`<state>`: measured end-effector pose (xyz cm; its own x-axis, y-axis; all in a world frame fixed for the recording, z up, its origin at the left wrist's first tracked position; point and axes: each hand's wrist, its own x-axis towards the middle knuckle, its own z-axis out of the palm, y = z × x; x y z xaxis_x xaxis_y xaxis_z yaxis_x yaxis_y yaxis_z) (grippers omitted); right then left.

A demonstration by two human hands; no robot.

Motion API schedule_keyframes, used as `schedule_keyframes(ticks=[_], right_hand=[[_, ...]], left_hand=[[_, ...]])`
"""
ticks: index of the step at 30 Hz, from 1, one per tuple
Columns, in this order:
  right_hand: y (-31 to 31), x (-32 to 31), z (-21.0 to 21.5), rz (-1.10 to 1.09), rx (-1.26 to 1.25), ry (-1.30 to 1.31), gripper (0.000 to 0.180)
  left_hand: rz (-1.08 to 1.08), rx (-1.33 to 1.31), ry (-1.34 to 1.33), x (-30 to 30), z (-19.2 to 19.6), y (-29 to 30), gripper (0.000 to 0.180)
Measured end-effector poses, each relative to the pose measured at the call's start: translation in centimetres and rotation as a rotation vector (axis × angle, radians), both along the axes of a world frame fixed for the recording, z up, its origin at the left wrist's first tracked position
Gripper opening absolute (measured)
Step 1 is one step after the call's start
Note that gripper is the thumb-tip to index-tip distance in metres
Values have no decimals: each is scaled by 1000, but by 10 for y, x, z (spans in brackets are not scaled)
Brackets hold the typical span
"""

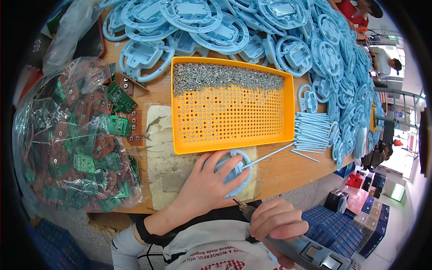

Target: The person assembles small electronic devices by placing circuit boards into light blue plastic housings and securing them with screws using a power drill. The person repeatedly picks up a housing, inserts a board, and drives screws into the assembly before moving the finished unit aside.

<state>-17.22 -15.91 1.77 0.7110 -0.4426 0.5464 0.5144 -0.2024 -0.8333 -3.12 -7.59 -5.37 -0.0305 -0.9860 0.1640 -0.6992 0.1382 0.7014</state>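
My left hand (204, 182) presses down on a light-blue round plastic housing (245, 177), fingers curled over it and covering much of it. A thin blue rod (270, 155) sticks out from the housing toward the upper right. Beneath lies a worn, stained cream pad (162, 175). My right hand (279, 220) is wrapped around a grey electric screwdriver (310, 252). Its bit points up and left, just below the housing and apart from it. Directly beyond my left hand stands a yellow tray (234, 146) with rows of holes, many filled with small silver screws (225, 76) heaped along its far side.
A clear plastic bag (74, 148) of green and brown circuit boards sits at the left, loose boards (121, 99) beside it. Blue ring housings (220, 33) pile along the back and right. Blue rods (311, 130) lie right of the tray. Stacked blue crates (324, 220) stand on the floor.
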Motion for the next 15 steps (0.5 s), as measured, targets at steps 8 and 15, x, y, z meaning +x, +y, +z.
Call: schedule_keyframes(ticks=[8,15], right_hand=[[-1,7,-9,12,-129,43,57],[-5,1,-8,160,-145,135,20]], left_hand=[[1,9,12,-1,-4,1,72],[13,-13,28,-2,-3,1,74]])
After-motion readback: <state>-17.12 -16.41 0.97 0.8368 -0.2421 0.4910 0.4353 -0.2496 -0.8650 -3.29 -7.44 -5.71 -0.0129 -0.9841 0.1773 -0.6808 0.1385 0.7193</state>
